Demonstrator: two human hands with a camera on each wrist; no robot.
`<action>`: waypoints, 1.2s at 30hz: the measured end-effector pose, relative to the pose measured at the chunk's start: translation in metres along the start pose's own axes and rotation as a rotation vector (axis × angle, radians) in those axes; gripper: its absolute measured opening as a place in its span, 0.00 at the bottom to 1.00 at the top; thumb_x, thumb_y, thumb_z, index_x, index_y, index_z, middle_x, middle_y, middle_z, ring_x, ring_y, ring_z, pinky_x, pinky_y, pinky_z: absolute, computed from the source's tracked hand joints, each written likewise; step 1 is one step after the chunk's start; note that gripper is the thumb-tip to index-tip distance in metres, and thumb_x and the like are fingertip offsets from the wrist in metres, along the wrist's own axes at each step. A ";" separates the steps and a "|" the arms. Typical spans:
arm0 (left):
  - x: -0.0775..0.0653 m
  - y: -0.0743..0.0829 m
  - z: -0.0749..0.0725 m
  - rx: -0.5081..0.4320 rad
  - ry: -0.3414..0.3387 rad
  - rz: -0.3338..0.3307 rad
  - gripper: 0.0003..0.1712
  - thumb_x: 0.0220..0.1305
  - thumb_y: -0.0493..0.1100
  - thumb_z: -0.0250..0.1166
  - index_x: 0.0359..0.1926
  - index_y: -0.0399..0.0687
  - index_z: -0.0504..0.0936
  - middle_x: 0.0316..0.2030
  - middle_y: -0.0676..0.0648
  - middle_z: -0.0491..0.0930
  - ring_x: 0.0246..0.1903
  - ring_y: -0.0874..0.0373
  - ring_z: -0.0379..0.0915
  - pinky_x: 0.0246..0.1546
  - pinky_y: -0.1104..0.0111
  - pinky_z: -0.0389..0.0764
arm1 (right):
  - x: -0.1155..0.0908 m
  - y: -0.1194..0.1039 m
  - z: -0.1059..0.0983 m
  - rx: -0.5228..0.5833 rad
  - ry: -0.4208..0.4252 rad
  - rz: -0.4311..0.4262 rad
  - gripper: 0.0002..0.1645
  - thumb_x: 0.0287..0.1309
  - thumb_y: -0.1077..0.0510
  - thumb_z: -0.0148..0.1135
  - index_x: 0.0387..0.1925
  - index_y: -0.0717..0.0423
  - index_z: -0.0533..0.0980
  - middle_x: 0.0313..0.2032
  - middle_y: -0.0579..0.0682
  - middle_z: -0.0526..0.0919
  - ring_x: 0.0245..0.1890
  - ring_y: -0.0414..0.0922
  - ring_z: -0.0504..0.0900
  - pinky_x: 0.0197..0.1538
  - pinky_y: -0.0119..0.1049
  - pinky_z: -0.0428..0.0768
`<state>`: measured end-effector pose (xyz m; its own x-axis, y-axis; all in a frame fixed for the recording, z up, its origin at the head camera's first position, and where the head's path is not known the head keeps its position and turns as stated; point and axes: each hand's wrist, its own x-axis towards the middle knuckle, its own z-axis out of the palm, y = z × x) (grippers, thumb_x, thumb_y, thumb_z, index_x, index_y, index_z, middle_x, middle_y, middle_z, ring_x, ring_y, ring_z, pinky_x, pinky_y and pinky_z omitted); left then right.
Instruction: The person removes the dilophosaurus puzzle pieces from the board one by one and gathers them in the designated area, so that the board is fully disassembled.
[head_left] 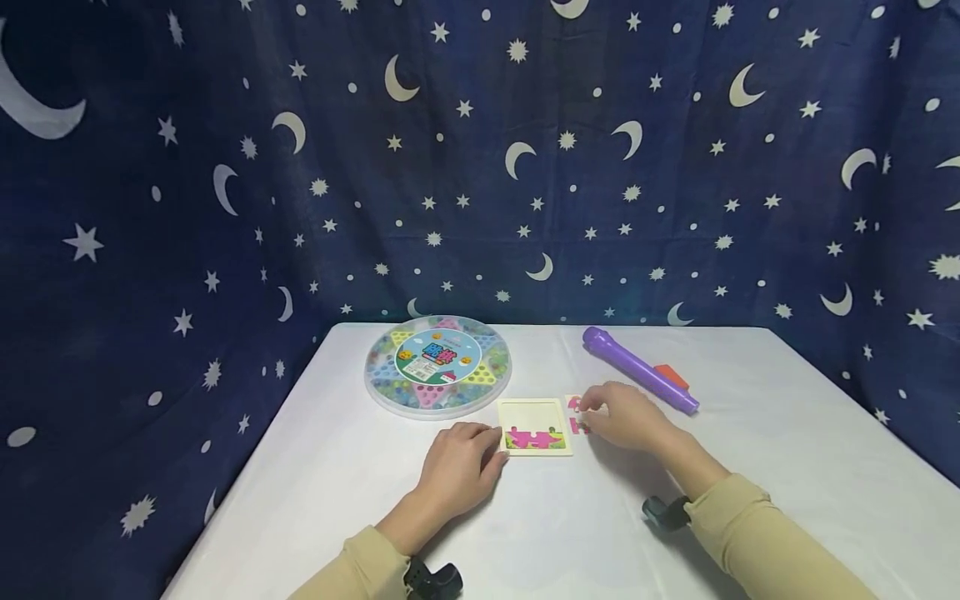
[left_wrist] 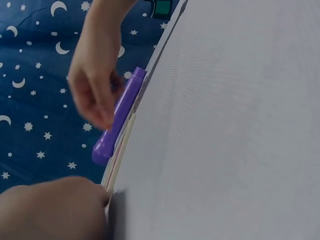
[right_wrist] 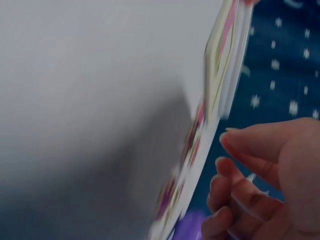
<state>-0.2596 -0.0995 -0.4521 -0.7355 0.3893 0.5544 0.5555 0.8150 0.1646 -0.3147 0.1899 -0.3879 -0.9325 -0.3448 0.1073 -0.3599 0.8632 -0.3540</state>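
A cream puzzle tray [head_left: 531, 406] lies flat on the table, its lower part filled with pieces of a pink and green picture. My left hand [head_left: 462, 465] holds it by the lower left corner, index finger at the left side and thumb at the corner. Loose pink puzzle pieces [head_left: 576, 426] lie just right of the tray, partly hidden by my right hand [head_left: 621, 415], which hovers over them with fingers bent. In the right wrist view a gap shows between thumb and fingertips of the right hand [right_wrist: 265, 175], with nothing in it.
Behind the tray to the left lies a round Chinese checkers board [head_left: 381, 392] under a clear cover. A purple toy microphone [head_left: 637, 367] lies back right, beside a small orange-red object [head_left: 671, 376]. A starry dark blue curtain [head_left: 480, 167] hangs behind the white table [head_left: 540, 533].
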 end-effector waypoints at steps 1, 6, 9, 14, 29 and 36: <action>0.000 0.000 0.001 0.010 -0.027 0.000 0.19 0.70 0.51 0.65 0.55 0.47 0.87 0.50 0.47 0.85 0.52 0.49 0.79 0.50 0.53 0.77 | 0.003 -0.008 0.004 0.016 -0.012 -0.017 0.07 0.64 0.58 0.67 0.43 0.52 0.86 0.39 0.45 0.86 0.46 0.51 0.83 0.55 0.56 0.78; 0.001 0.000 0.001 0.055 -0.110 -0.012 0.22 0.75 0.51 0.58 0.63 0.51 0.83 0.56 0.47 0.82 0.57 0.49 0.75 0.53 0.53 0.73 | 0.014 -0.043 0.023 0.078 -0.047 -0.142 0.08 0.65 0.57 0.67 0.43 0.53 0.87 0.35 0.42 0.85 0.45 0.50 0.83 0.56 0.54 0.78; 0.003 0.002 0.002 0.057 -0.110 -0.013 0.21 0.75 0.51 0.58 0.63 0.53 0.83 0.55 0.48 0.82 0.56 0.51 0.74 0.53 0.54 0.72 | 0.016 -0.056 0.031 0.070 -0.060 -0.198 0.11 0.64 0.56 0.69 0.46 0.54 0.87 0.33 0.42 0.83 0.40 0.47 0.82 0.50 0.50 0.79; 0.004 0.003 0.003 0.038 -0.096 -0.026 0.20 0.74 0.52 0.59 0.61 0.54 0.85 0.54 0.49 0.83 0.55 0.52 0.74 0.52 0.55 0.72 | 0.016 -0.066 0.037 0.043 -0.126 -0.195 0.15 0.62 0.55 0.72 0.49 0.54 0.86 0.36 0.44 0.82 0.38 0.44 0.78 0.49 0.47 0.79; 0.004 0.000 0.004 0.021 -0.087 -0.047 0.20 0.73 0.52 0.61 0.60 0.55 0.86 0.53 0.48 0.83 0.54 0.52 0.75 0.51 0.54 0.73 | 0.029 -0.070 0.040 0.116 -0.196 -0.107 0.10 0.59 0.63 0.72 0.42 0.51 0.82 0.35 0.42 0.83 0.39 0.43 0.80 0.54 0.49 0.78; 0.004 0.000 0.003 0.023 -0.096 -0.048 0.20 0.73 0.52 0.61 0.60 0.54 0.86 0.53 0.48 0.83 0.55 0.52 0.74 0.52 0.53 0.73 | 0.029 -0.072 0.037 0.166 -0.227 -0.067 0.12 0.59 0.65 0.71 0.41 0.50 0.79 0.35 0.44 0.82 0.36 0.43 0.78 0.50 0.47 0.78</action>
<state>-0.2631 -0.0966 -0.4520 -0.7958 0.3877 0.4653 0.5100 0.8433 0.1695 -0.3145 0.1044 -0.3938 -0.8699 -0.4885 -0.0683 -0.3930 0.7701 -0.5025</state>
